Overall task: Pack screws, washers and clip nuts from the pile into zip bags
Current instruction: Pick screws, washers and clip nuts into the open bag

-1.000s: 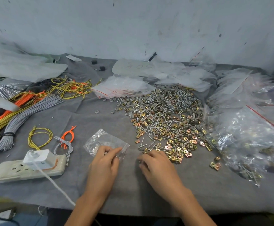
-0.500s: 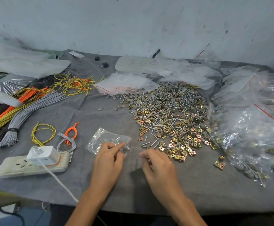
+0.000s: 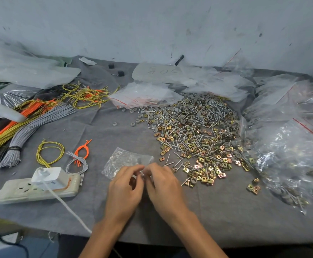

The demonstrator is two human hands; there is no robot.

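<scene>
A small clear zip bag (image 3: 127, 158) lies on the grey cloth in front of me. My left hand (image 3: 125, 187) pinches its near edge. My right hand (image 3: 163, 183) has its curled fingertips against the left hand's, at the bag's mouth, pinching something small and pale that is mostly hidden. The pile of screws, grey washers and gold clip nuts (image 3: 194, 135) spreads to the right of the bag, and its nearest pieces lie just beside my right hand.
Filled clear bags (image 3: 291, 151) are heaped at the right. A stack of flat zip bags (image 3: 144, 94) lies behind the pile. At the left are a power strip with a charger (image 3: 38, 187), wire loops (image 3: 49, 153) and wire bundles (image 3: 21, 125).
My right hand left the near edge of the pile and moved left to the bag's mouth, meeting my left hand. The left hand stayed at the bag.
</scene>
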